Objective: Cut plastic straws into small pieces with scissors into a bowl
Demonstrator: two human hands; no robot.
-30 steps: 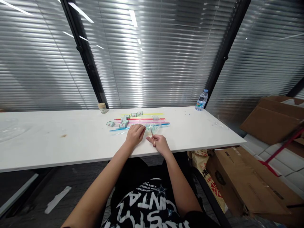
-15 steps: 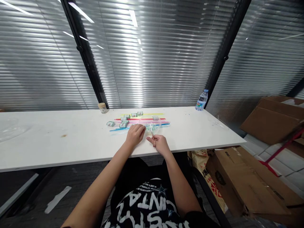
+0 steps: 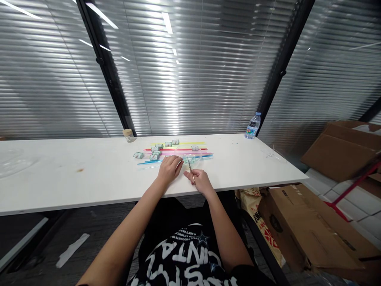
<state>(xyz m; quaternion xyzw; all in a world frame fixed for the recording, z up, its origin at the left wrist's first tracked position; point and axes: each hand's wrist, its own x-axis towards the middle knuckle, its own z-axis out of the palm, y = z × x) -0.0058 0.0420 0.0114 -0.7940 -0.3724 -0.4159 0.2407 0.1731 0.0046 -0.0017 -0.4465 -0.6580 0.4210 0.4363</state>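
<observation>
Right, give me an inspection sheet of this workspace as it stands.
Surface: long white table, a small brown stain left of centre.
Job's things: coloured straws lying side by side; small green-and-white rolls among them; a clear plastic bag over their near side.
Clutter: water bottle at the back right, small jar at the back, clear plastic at far left.
Hands: left hand palm down on the table; right hand pinching a thin stick.
Cables: nothing seen.
Surroundings: closed blinds behind; cardboard boxes on the floor to the right.
</observation>
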